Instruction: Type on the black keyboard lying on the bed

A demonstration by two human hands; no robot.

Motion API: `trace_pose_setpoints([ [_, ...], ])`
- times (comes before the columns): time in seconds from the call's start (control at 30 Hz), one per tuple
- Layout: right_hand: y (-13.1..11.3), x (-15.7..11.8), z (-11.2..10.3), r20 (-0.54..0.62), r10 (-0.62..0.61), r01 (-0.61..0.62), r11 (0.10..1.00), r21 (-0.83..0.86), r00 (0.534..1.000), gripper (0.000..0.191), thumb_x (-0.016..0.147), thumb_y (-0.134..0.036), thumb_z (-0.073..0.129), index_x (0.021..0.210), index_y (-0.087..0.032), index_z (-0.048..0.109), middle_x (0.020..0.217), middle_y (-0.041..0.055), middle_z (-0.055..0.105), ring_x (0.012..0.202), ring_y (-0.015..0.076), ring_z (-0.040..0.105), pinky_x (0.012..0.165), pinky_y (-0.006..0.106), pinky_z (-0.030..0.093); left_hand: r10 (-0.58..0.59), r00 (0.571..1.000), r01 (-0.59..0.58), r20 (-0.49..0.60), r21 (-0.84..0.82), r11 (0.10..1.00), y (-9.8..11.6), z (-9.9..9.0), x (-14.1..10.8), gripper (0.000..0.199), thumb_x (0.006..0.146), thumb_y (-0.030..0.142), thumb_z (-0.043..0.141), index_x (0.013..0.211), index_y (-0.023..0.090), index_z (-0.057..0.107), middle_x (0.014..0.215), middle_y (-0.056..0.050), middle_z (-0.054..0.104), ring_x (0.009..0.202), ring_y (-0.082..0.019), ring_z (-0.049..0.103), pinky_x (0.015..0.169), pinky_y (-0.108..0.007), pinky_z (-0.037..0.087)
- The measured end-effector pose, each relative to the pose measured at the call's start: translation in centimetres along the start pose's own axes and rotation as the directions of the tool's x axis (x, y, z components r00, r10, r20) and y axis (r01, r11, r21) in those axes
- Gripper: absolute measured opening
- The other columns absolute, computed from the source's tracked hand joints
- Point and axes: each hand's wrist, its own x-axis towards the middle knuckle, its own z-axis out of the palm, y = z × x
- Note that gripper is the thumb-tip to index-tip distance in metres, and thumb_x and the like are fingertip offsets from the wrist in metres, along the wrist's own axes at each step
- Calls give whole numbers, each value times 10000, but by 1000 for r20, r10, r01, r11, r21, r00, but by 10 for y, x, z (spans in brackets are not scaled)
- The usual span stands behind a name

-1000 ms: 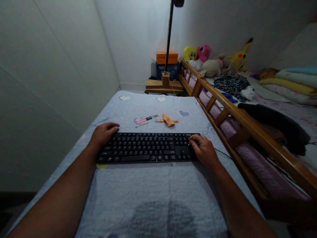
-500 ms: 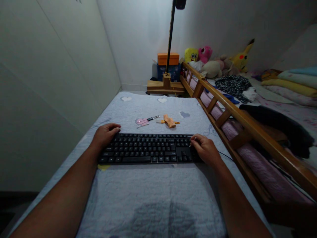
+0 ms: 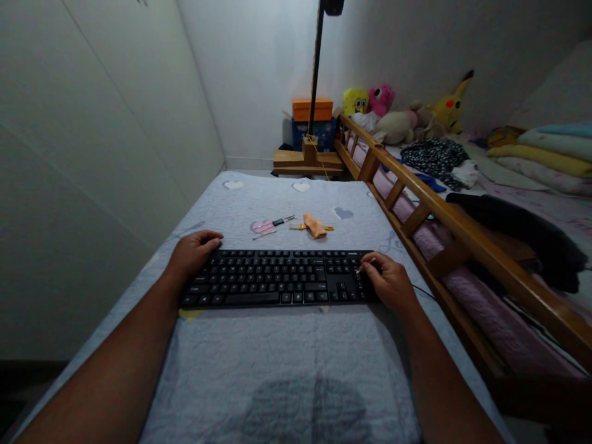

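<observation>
Across the middle of the worktop [image 3: 259, 351] (covered by a pale blue quilted cloth with heart patterns) lies the black keyboard [image 3: 263, 277], its long sides running from near the left edge towards the right edge. The left hand [image 3: 193, 250] rests at the keyboard's far left corner, thumb side towards the keys; its fingers are bent, but I cannot tell whether its grip is closed on the keyboard's end. The right hand [image 3: 388, 276] is over the number pad, at the keyboard's right end, its grip closed in a pinch on a thin white stick [image 3: 359, 269] (the lower tip reaches down to the keys, though contact is too small to make out). A dark cable [image 3: 424, 292] runs from beside the right hand to the worktop's right edge.

Between the keyboard and the far edge lie a slim tool [image 3: 278, 222] with a dark middle section and, just beside it, a thin swab [image 3: 264, 235]. To their right is a yellow-handled brush [image 3: 298, 226] with an orange cloth [image 3: 315, 227] lying across it. Past the far edge stands a wooden base [image 3: 296, 163] with a black pole, and a wooden rail [image 3: 416, 179] runs along the right edge (plush toys [image 3: 393, 126] sit beyond it).
</observation>
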Motion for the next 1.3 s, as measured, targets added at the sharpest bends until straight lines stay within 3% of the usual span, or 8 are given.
trace_pose_setpoints([
  [0.6, 5, 0, -3, -9, -8, 8, 1000, -18, 1000, 172, 873, -352, 557, 811, -240, 672, 804, 41, 717, 794, 242, 671, 766, 344, 479, 22, 1000, -22, -5, -10, 1000, -2, 1, 3, 387, 679, 468, 633, 915, 207, 795, 965, -61, 805, 947, -288, 721, 930, -373, 563],
  [1.3, 1, -5, 11, -15, -49, 50, 999, 17, 999, 173, 908, -334, 555, 845, -244, 689, 828, 55, 706, 834, 248, 674, 781, 365, 489, -7, 1000, 7, -3, 43, 999, 0, 2, 2, 405, 695, 466, 613, 948, 212, 802, 904, -49, 793, 882, -274, 717, 855, -349, 571],
])
